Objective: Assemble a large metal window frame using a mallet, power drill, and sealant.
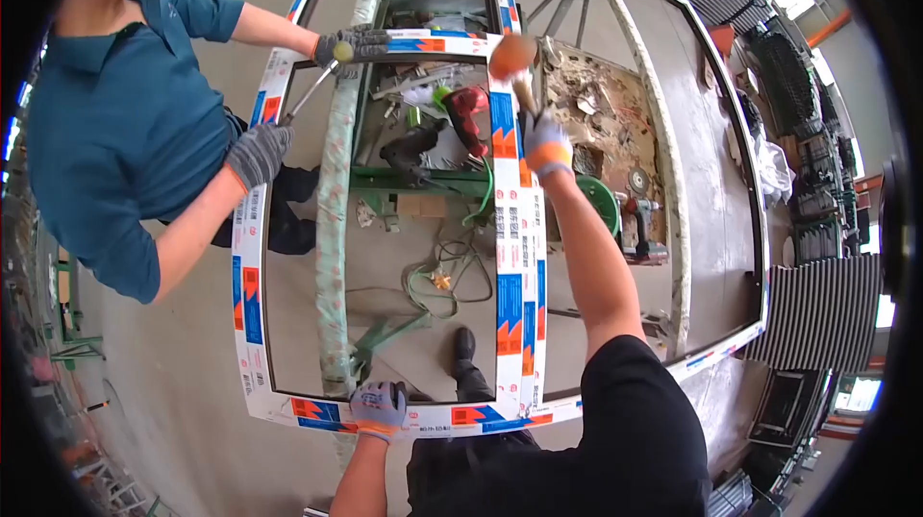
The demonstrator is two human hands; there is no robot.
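Observation:
My right hand [548,144], in a grey and orange glove, is closed round the handle of a mallet. Its orange-brown head [512,57], smeared by motion, is over the junction of a middle bar and a crossbar of a large window frame [509,229]. Patterned protective film in white, blue and orange covers the frame. At the near edge, my gloved left hand [379,408] is closed over the bottom rail. Across on the left, a person in a teal shirt rests one gloved hand [351,46] on the crossbar. The other gloved hand [259,154] holds a yellow-headed mallet [342,53].
Wrapped support beams [338,229] of a green stand run under the frame. Below lie a red-and-black power tool [467,120], a cordless drill [639,219], a green cable [447,277] and a littered board [606,104]. Stacked dark profiles [817,315] stand at the right.

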